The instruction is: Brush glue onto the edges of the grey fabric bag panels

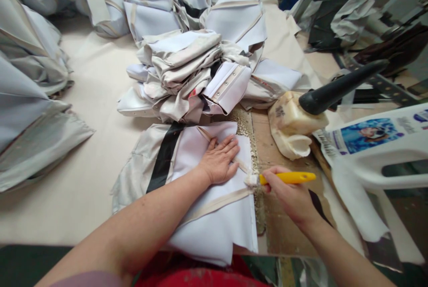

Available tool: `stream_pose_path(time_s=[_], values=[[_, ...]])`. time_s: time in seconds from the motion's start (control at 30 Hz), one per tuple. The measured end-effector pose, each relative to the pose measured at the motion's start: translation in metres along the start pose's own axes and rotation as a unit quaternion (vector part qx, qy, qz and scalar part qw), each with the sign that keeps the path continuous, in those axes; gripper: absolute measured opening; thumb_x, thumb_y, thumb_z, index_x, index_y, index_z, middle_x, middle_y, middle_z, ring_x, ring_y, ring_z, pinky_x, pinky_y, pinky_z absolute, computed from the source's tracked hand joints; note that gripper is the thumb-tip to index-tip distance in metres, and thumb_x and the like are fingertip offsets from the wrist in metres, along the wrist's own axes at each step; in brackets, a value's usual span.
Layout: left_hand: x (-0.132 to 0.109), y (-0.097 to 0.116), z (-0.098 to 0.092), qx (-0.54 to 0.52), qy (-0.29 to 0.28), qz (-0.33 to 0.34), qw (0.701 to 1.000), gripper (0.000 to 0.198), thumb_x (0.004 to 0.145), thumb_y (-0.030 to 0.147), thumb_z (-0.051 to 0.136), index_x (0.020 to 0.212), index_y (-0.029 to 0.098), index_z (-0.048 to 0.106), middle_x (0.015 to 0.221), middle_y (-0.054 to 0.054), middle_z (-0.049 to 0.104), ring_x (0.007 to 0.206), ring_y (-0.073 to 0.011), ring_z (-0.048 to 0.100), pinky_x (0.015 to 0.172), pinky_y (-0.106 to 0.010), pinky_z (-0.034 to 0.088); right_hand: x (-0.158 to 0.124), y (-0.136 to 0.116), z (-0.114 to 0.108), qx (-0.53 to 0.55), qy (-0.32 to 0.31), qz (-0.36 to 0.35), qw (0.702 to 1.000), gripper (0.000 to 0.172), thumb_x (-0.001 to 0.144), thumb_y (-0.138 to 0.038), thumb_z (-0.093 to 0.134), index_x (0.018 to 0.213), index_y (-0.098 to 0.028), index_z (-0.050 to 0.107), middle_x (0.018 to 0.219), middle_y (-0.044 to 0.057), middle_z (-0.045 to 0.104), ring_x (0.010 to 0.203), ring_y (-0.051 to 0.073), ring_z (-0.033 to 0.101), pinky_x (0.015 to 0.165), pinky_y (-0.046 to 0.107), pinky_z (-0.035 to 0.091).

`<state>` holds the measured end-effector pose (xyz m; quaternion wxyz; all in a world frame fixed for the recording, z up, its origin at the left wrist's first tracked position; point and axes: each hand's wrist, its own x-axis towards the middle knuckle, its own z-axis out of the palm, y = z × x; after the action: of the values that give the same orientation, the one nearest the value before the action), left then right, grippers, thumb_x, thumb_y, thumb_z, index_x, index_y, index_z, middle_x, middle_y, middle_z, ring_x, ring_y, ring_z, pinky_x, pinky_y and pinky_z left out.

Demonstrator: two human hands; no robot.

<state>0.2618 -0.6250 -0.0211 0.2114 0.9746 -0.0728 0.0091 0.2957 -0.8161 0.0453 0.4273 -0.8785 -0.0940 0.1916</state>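
Flat on a white sewn fabric piece (pixel 214 218) lies my left hand (pixel 220 160), its fingers outstretched and pressing the cloth to the table. The piece has beige seam tape, a black band and a grey fabric part at its left. In my right hand (pixel 284 193) is a paintbrush (pixel 290 178) with a yellow handle. Its pale bristles touch the right edge of the white piece, just right of my left hand. Under that edge runs a strip crusted with dried, glue-like lumps (pixel 259 215).
A heap of similar sewn pieces (pixel 187 64) lies just beyond my hands, with more stacked left and behind. At right stand a cut-open plastic container (pixel 294 117) with a black handle-like object (pixel 341 88) on it, and a large white jug (pixel 394 149).
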Motion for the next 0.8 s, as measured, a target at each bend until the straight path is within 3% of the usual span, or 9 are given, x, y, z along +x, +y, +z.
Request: stream_pose_path(time_s=[0.2,0.47,0.57,0.7,0.8], values=[[0.001,0.002,-0.001,0.006,-0.006,0.001,1.000,0.052,0.086,0.045,0.030,0.133,0.023,0.036,0.146,0.000,0.029,0.138,-0.0193,0.013,0.109,-0.054,0.013,0.032,0.008,0.003,0.020,0.086,-0.065,0.994,0.026,0.079,-0.043,0.050,0.067,-0.021,0.054,0.061,0.000,0.056,0.063,0.017,0.053,0.065,0.030,0.040],[0.001,0.000,0.003,0.010,0.012,0.007,1.000,0.052,0.085,0.045,0.032,0.132,0.024,0.036,0.145,0.000,0.031,0.138,-0.0183,0.014,0.109,-0.053,0.012,-0.040,0.005,-0.001,-0.013,-0.017,0.037,0.999,0.030,0.077,-0.043,0.047,0.056,-0.021,0.050,0.054,-0.002,0.051,0.057,0.015,0.049,0.056,0.027,0.039],[0.001,0.000,0.003,0.009,0.010,0.007,1.000,0.052,0.085,0.045,0.032,0.132,0.024,0.037,0.145,0.000,0.031,0.137,-0.0177,0.014,0.110,-0.051,0.011,-0.041,0.004,-0.005,-0.007,-0.022,0.047,0.999,0.030,0.076,-0.042,0.048,0.054,-0.021,0.050,0.054,-0.002,0.051,0.058,0.014,0.050,0.057,0.026,0.039],[0.001,0.002,0.003,0.008,0.003,-0.001,1.000,0.052,0.085,0.045,0.032,0.132,0.024,0.038,0.145,0.000,0.031,0.137,-0.0183,0.014,0.111,-0.049,0.007,-0.034,0.002,-0.001,0.009,0.032,0.023,0.999,0.029,0.075,-0.043,0.048,0.056,-0.021,0.051,0.057,-0.001,0.054,0.059,0.015,0.051,0.058,0.026,0.041],[0.001,0.003,0.003,0.009,0.004,-0.003,1.000,0.052,0.085,0.045,0.032,0.132,0.024,0.038,0.145,0.000,0.031,0.137,-0.0177,0.014,0.111,-0.049,0.006,-0.049,0.004,0.004,0.006,-0.014,0.066,0.998,0.031,0.074,-0.047,0.046,0.055,-0.022,0.050,0.054,-0.001,0.052,0.056,0.015,0.050,0.056,0.027,0.040]])
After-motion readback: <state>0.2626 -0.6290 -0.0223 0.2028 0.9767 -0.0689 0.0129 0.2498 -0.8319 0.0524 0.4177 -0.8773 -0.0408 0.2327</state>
